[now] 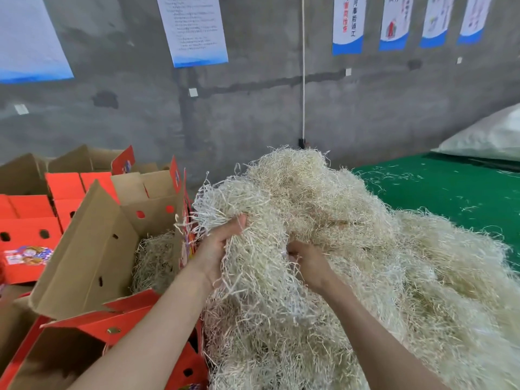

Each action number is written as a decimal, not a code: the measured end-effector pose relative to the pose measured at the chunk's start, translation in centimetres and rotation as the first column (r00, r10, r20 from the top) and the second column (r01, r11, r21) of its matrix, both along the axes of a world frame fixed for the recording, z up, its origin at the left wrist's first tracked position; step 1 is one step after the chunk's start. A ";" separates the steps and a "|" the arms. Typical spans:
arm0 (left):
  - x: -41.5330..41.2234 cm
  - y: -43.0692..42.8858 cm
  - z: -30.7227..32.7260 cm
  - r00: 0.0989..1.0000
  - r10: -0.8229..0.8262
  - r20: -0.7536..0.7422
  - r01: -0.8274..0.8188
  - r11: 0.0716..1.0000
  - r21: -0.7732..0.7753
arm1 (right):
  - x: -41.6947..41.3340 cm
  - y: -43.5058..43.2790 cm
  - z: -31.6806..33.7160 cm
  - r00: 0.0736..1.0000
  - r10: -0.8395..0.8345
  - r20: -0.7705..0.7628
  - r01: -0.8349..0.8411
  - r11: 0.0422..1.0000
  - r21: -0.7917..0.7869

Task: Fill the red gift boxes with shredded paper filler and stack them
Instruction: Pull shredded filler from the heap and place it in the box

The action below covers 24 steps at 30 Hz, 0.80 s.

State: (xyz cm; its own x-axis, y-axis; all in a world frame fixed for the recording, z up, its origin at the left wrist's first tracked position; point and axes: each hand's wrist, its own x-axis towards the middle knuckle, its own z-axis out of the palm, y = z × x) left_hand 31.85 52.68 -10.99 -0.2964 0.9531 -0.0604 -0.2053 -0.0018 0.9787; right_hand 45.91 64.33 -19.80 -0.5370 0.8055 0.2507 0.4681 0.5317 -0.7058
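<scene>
Held both hands sunk in the shredded paper filler (pixel 351 220), heaped on the green surface (pixel 450 190) just right of the boxes. Clenched the left hand (pixel 216 249) round a thick wad, fingers (pixel 238 221) curled into the strands; grasped the same tangle with the right hand (pixel 308 263) close beside it. Had the open red gift box (pixel 92 249) just left of the pile, some filler already in its bottom, and a seemingly unfilled box (pixel 70 353) nearer. Judged the wad too knotted to lift clean: needed parting from the heap first, hands drawn apart, trailing strands shaken loose. Called next for a low carry over the box wall and a loose drop, fluffed not crammed, with flaps left free for stacking.
</scene>
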 end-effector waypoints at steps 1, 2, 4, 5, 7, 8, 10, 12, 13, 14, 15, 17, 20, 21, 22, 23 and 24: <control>0.0 0.1 0.0 1.000 0.003 0.000 -0.003 1.000 0.000 | 0.0 0.2 -0.5 0.998 -0.051 0.037 0.050 0.998 0.029; 0.1 0.2 0.0 1.000 0.022 0.000 -0.022 1.000 0.012 | 0.3 0.6 -1.1 0.988 -0.107 0.109 0.102 0.993 0.051; 0.1 0.4 -0.4 0.999 0.036 0.039 -0.038 0.998 0.045 | 1.7 1.7 -2.8 0.931 -0.231 0.282 0.227 0.973 0.046; 0.2 0.3 -0.4 0.999 0.026 0.047 -0.028 0.998 0.049 | 2.6 2.3 -3.8 0.888 -0.286 0.360 0.289 0.956 0.046; 0.5 0.3 -0.6 1.000 0.014 0.014 -0.015 1.000 0.025 | 4.0 3.1 -5.4 0.826 -0.358 0.436 0.371 0.927 0.058; 0.6 0.4 -0.8 1.000 0.018 0.000 -0.018 1.000 0.016 | 4.4 3.3 -5.8 0.802 -0.379 0.461 0.390 0.918 0.077; 1.2 0.6 -0.7 1.000 0.004 0.016 -0.004 1.000 0.019 | 4.9 3.4 -6.5 0.781 -0.390 0.487 0.395 0.913 0.099; 1.8 0.9 -0.7 0.997 -0.020 0.068 0.018 1.000 0.022 | 5.3 3.6 -7.3 0.796 -0.385 0.467 0.391 0.916 0.088; 1.9 1.0 -0.6 0.996 -0.011 0.091 0.009 1.000 0.020 | 5.7 3.6 -7.6 0.790 -0.382 0.479 0.395 0.915 0.078; 1.8 1.0 -0.2 0.995 0.018 0.103 -0.020 1.000 0.023 | 6.1 3.5 -8.2 0.774 -0.384 0.504 0.398 0.913 0.085; 1.5 1.0 0.5 0.994 0.047 0.099 -0.051 0.998 0.032 | 6.6 3.4 -9.0 0.747 -0.378 0.547 0.392 0.915 0.098; 0.6 1.0 2.2 0.997 0.059 0.058 -0.063 0.995 0.071 | 7.1 2.9 -10.4 0.694 -0.356 0.626 0.379 0.920 0.103; 0.3 1.1 4.1 0.999 0.042 0.010 -0.042 0.998 0.057 | 6.3 2.7 -7.4 0.818 -0.256 0.515 0.296 0.955 0.005; 0.7 1.1 4.3 0.999 0.031 -0.010 -0.031 0.999 0.045 | 5.8 2.9 -5.5 0.864 -0.213 0.455 0.246 0.969 -0.012; 0.7 1.2 4.0 1.000 -0.001 -0.009 0.001 0.999 0.050 | 5.4 3.2 -3.1 0.887 -0.206 0.414 0.216 0.976 0.023; 0.7 1.4 3.7 1.000 -0.019 0.013 0.018 0.998 0.052 | 5.2 3.4 -0.7 0.905 -0.247 0.346 0.224 0.969 0.108; 0.6 1.5 3.4 0.999 -0.029 0.045 0.027 0.998 0.054 | 5.2 3.4 1.4 0.940 -0.275 0.202 0.239 0.953 0.187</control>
State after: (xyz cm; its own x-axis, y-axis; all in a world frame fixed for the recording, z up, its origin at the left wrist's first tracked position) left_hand 32.45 54.19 -7.61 -0.2678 0.9632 -0.0225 -0.2505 -0.0470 0.9670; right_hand 51.14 67.74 -18.37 -0.3735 0.8834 0.2830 0.7389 0.4677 -0.4851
